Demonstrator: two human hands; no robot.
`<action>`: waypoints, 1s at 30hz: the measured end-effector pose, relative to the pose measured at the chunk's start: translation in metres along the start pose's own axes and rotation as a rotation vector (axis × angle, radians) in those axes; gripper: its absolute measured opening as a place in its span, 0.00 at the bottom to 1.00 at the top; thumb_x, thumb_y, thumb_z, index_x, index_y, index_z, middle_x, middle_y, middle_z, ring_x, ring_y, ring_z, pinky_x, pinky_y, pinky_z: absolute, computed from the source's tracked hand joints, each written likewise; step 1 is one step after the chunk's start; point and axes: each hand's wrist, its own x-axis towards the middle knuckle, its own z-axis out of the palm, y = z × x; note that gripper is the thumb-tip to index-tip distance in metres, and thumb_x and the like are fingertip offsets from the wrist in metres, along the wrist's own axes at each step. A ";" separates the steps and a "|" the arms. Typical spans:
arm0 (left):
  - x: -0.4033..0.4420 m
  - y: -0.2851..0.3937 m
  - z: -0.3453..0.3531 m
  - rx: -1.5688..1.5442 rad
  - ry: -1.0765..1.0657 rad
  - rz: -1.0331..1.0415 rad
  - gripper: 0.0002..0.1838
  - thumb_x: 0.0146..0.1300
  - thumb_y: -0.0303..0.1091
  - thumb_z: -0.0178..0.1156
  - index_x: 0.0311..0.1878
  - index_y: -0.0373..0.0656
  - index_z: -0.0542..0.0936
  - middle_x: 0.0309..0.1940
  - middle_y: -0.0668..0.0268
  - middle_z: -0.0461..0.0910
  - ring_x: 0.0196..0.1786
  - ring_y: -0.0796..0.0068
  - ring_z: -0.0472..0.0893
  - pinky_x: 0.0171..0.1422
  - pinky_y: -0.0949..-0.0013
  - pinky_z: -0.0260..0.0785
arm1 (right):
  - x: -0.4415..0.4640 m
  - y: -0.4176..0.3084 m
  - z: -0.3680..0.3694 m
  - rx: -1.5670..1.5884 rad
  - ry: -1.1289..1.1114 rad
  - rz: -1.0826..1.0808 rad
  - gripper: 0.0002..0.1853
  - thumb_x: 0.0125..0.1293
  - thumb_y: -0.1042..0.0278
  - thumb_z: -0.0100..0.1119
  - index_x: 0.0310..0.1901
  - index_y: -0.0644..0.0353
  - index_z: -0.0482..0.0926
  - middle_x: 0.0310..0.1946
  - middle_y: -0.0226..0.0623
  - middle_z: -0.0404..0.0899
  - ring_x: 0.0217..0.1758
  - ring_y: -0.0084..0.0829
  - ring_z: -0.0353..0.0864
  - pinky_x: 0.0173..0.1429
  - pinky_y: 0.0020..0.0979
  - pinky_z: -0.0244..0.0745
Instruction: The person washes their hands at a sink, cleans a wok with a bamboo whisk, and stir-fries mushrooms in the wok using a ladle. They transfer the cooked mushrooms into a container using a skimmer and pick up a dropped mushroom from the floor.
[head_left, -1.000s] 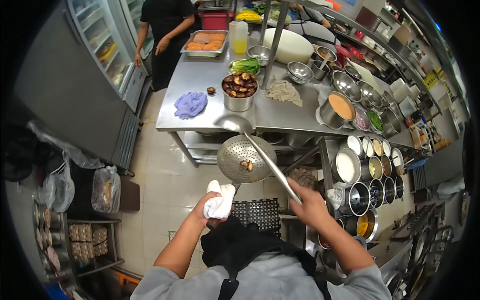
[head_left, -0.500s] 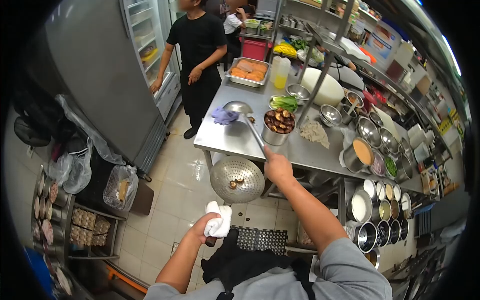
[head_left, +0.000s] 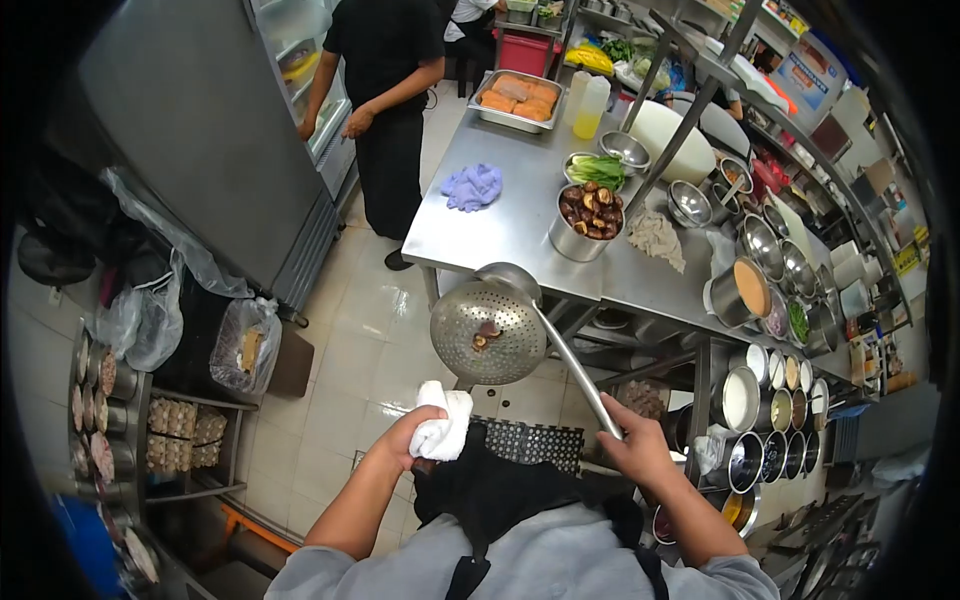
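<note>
My left hand [head_left: 408, 438] is closed round a folded white cloth [head_left: 443, 420] and the handle of a round perforated strainer [head_left: 490, 345]. A few brown pieces [head_left: 486, 338] lie in the strainer's bowl. My right hand [head_left: 637, 440] grips the long metal handle of a ladle [head_left: 575, 365], whose round head is partly hidden behind the strainer's far edge. Beyond them, on the steel table [head_left: 450, 235], stands a metal pot [head_left: 577, 240] heaped with brown pieces. A purple cloth [head_left: 472, 187] lies on the same table.
A person in black [head_left: 385, 110] stands by the fridge at the back left. A tray of orange fillets [head_left: 517, 101] and bottles are on the table. Bowls and a pot of orange sauce [head_left: 751, 288] line the right, above several containers. A lined bin [head_left: 247, 345] is at left.
The ladle has come back from over the table to the strainer, and my right hand has moved right and nearer to me. The small brown piece near the purple cloth is gone from the table.
</note>
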 end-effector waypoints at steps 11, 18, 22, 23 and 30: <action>-0.022 -0.046 0.021 0.112 0.204 -0.080 0.20 0.55 0.42 0.58 0.46 0.37 0.76 0.30 0.61 0.81 0.30 0.69 0.83 0.30 0.65 0.77 | -0.059 0.043 -0.003 1.392 -0.600 0.802 0.28 0.67 0.71 0.52 0.68 0.51 0.61 0.25 0.32 0.70 0.14 0.18 0.63 0.13 0.20 0.59; -0.062 -0.057 0.013 -0.022 0.003 0.006 0.28 0.51 0.37 0.57 0.55 0.32 0.70 0.37 0.50 0.80 0.35 0.57 0.83 0.39 0.58 0.79 | -0.058 0.022 -0.074 1.622 -0.525 0.489 0.31 0.66 0.71 0.51 0.70 0.52 0.55 0.23 0.33 0.67 0.11 0.19 0.61 0.11 0.21 0.57; -0.064 -0.044 0.028 0.037 -0.019 0.024 0.26 0.52 0.37 0.58 0.53 0.31 0.72 0.38 0.56 0.81 0.35 0.64 0.83 0.39 0.63 0.79 | -0.002 -0.003 -0.085 0.927 -0.038 0.246 0.33 0.61 0.77 0.53 0.69 0.57 0.59 0.20 0.32 0.70 0.13 0.23 0.68 0.13 0.25 0.62; -0.061 -0.039 0.027 0.074 -0.041 0.019 0.26 0.52 0.37 0.58 0.53 0.32 0.72 0.38 0.56 0.81 0.36 0.64 0.83 0.40 0.63 0.79 | 0.016 0.001 -0.079 0.889 0.039 0.198 0.33 0.60 0.79 0.55 0.69 0.57 0.60 0.20 0.31 0.71 0.13 0.21 0.67 0.15 0.24 0.62; -0.022 0.020 0.030 0.123 -0.026 -0.030 0.30 0.48 0.39 0.60 0.56 0.35 0.70 0.38 0.49 0.78 0.37 0.57 0.82 0.39 0.59 0.78 | 0.082 0.027 -0.035 0.220 0.426 0.017 0.33 0.54 0.70 0.61 0.64 0.61 0.67 0.35 0.43 0.83 0.32 0.28 0.79 0.43 0.27 0.74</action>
